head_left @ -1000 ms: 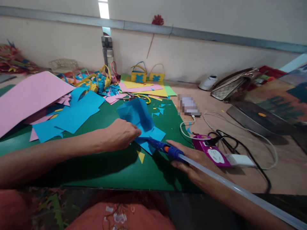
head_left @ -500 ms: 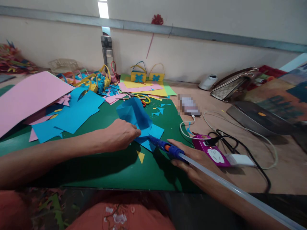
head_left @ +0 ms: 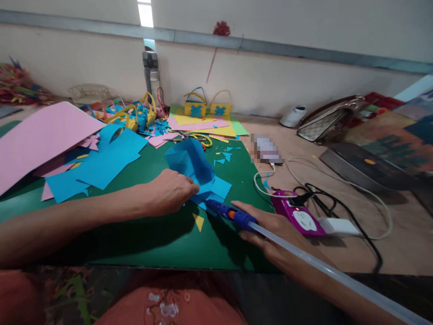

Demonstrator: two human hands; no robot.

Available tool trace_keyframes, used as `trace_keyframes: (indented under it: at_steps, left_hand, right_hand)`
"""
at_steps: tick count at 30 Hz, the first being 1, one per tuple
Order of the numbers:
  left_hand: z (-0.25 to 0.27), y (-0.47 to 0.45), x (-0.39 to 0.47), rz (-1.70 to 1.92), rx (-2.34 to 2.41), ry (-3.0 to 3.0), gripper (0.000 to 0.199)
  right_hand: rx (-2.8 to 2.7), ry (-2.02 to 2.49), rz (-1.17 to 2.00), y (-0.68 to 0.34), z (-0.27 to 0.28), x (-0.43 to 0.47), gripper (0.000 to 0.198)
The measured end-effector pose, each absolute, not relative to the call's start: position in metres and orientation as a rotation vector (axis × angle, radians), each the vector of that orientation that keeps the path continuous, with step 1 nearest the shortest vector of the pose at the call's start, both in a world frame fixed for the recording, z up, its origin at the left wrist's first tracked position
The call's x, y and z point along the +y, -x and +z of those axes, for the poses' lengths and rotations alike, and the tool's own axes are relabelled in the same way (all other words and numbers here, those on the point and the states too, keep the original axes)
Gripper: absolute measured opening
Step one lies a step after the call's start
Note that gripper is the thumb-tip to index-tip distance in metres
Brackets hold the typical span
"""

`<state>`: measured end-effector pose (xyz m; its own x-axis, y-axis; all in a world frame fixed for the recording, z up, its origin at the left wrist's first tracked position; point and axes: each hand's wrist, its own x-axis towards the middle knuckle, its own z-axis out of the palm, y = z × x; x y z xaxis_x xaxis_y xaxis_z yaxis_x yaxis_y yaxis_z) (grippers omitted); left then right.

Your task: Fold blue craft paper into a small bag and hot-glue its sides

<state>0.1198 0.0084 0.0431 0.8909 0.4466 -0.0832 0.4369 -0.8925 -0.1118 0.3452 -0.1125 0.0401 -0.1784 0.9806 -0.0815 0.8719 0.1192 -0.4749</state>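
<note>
My left hand (head_left: 172, 190) is closed on the near edge of a folded piece of blue paper (head_left: 191, 158), which stands partly raised over the green mat (head_left: 162, 246). A blue hot glue gun (head_left: 221, 210) is gripped in my right hand (head_left: 270, 225), its nozzle at the paper's lower flap, close to my left fingertips. Whether the nozzle touches the paper I cannot tell. From the gun's back runs a long translucent glue stick (head_left: 314, 260), passing over my right forearm. A small yellow paper triangle (head_left: 198, 222) lies just below the nozzle.
Pink sheets (head_left: 50, 140) and blue sheets (head_left: 104, 158) lie at left. Yellow-handled scissors (head_left: 202, 140) rest behind the folded paper, near small yellow paper bags (head_left: 195, 109). On the right are a purple power strip (head_left: 299, 214), a charging phone (head_left: 268, 149), cables and a dark case (head_left: 368, 167).
My right hand has moved the glue gun slightly left and down along the flap, nearer my left fingers. My left hand and the folded paper have hardly shifted.
</note>
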Motion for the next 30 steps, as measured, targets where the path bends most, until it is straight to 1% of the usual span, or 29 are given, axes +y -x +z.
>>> trace_keyframes:
  at_steps: [10, 15, 19, 22, 27, 30]
  left_hand:
    - [0.043, -0.119, 0.007, 0.189, -0.663, 2.938, 0.013]
    - [0.039, -0.119, 0.004, 0.156, -0.609, 2.922, 0.011]
    - [0.035, -0.120, 0.000, 0.142, -0.587, 2.883, 0.011]
    - [0.035, -0.120, -0.003, 0.149, -0.578, 2.848, 0.011]
    - [0.036, -0.118, 0.001, 0.149, -0.563, 2.784, 0.009]
    - [0.034, -0.113, 0.009, 0.163, -0.540, 2.756, 0.009]
  right_hand:
    - [-2.102, 1.814, 0.611, -0.341, 0.043, -0.109, 0.047]
    - [-2.135, 1.733, 0.563, -0.345, 0.048, -0.117, 0.040]
    - [-2.159, 1.709, 0.364, -0.354, 0.048, -0.124, 0.041]
    - [-2.165, 1.739, 0.114, -0.365, 0.046, -0.120, 0.045]
    - [-2.182, 1.968, -0.284, -0.379, 0.057, -0.091, 0.055]
    - [-2.298, 2.055, -0.453, -0.380, 0.064, -0.069, 0.054]
